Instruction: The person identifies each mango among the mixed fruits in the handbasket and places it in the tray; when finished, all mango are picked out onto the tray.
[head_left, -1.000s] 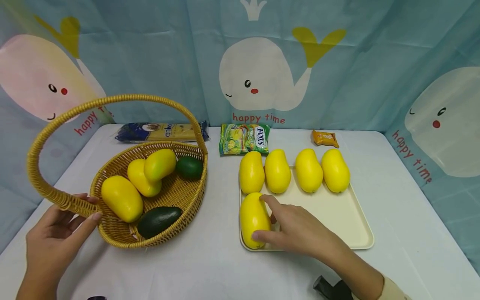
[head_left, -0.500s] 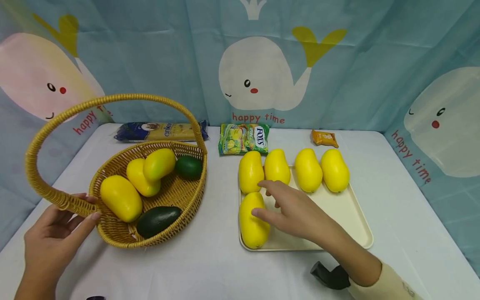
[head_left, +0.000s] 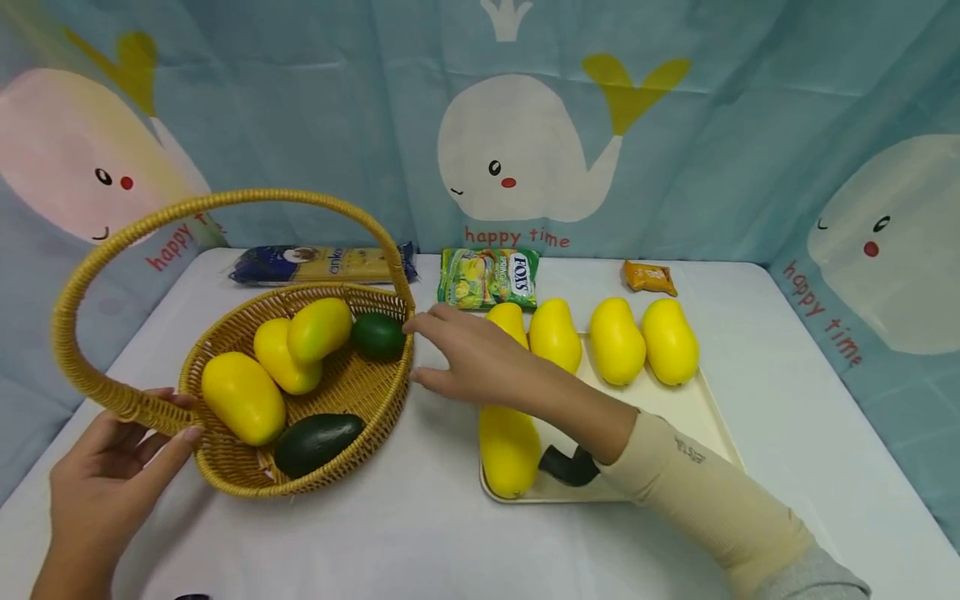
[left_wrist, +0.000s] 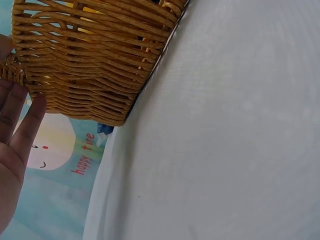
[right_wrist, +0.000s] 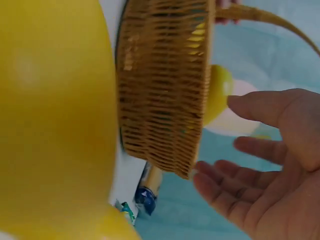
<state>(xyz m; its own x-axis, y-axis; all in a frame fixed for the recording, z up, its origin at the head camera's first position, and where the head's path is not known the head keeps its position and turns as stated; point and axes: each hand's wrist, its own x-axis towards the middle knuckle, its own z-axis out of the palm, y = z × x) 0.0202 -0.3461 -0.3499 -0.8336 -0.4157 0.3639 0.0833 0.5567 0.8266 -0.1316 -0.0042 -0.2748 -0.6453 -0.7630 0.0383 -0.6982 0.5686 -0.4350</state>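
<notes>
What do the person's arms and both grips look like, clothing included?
The left grip is a bare hand without a glove; no sleeve shows there. The right grip is bare too, with a beige sleeve bearing a small dark marking, then grey cloth. A black curved piece shows by the sleeve's end.

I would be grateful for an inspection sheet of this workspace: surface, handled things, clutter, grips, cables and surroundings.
Surface: white covering, no spills seen.
Job's things: wicker basket with three yellow fruits and two dark green fruits; pale tray with five more yellow fruits, four along its far side, one at near left.
Clutter: long blue-and-yellow pack, green FOX'S bag, small orange packet, all at the back; dark item cut off at the near edge, unidentifiable.
Grips: left grip holds the basket at its handle's base; right grip is at the basket's right rim, holding nothing, contact unclear.
Cables: nothing seen.
Surroundings: blue curtain with whale prints.
</notes>
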